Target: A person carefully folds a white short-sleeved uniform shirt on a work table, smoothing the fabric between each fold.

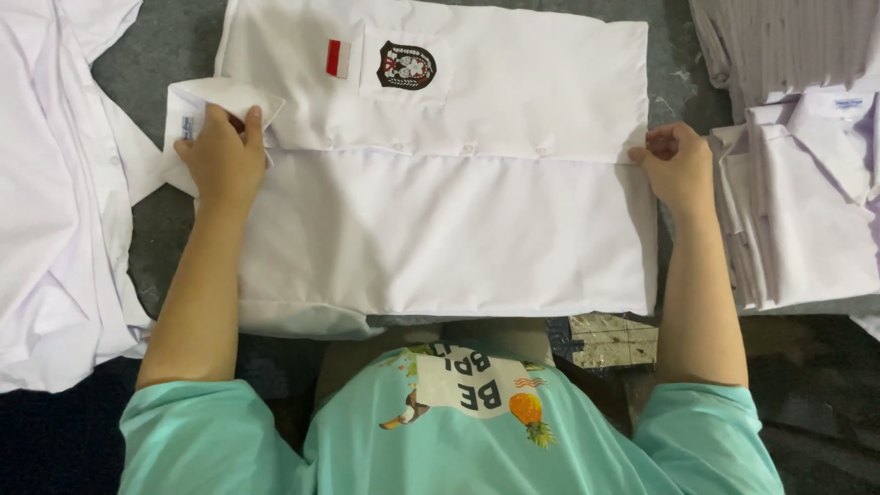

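A grey surface (165, 46) under even light, dark floor (816, 403) below.

Shirt (440, 229): smooth matt white cloth, embroidered badge (407, 65).
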